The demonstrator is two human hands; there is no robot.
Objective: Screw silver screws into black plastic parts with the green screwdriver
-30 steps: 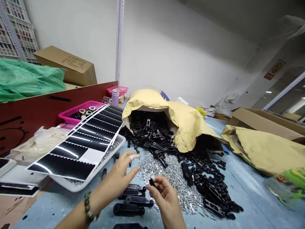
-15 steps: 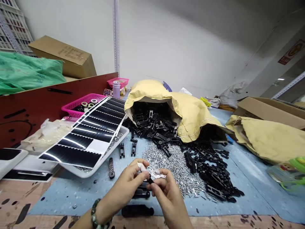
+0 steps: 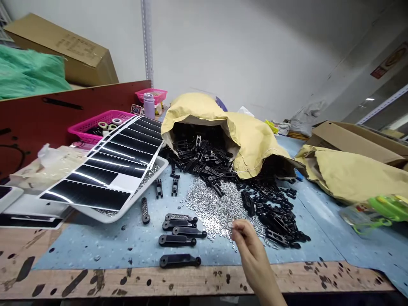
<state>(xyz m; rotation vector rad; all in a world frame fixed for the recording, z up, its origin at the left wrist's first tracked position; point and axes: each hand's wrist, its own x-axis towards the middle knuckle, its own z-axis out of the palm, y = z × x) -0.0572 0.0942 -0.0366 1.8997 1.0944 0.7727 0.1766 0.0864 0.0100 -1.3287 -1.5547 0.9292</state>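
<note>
My right hand point(image 3: 251, 250) is over the near edge of the pile of silver screws point(image 3: 229, 204) and small washers or nuts. Its thumb and index finger are pressed together, with something whitish at the index tip, perhaps a finger cover; whether a small part is pinched there cannot be made out. My left hand is out of view. Left of the right hand, several black lever-shaped parts point(image 3: 180, 260) lie in a loose stack of rows on the blue mat point(image 3: 111, 246). One more black part point(image 3: 145, 211) lies apart, near the white tray.
Yellow paper sacks point(image 3: 197, 106) spill black parts point(image 3: 280, 216) behind and right of the screws. A white tray point(image 3: 110, 218) carries black sticker sheets point(image 3: 108, 165). A pink basket point(image 3: 83, 131), a purple bottle point(image 3: 148, 106) and a green-lidded container point(image 3: 366, 214) stand around.
My left hand has left the view. The right hand has moved right and down, away from the small black piece both hands were fingering. The row of black parts is now uncovered; the view has shifted.
</note>
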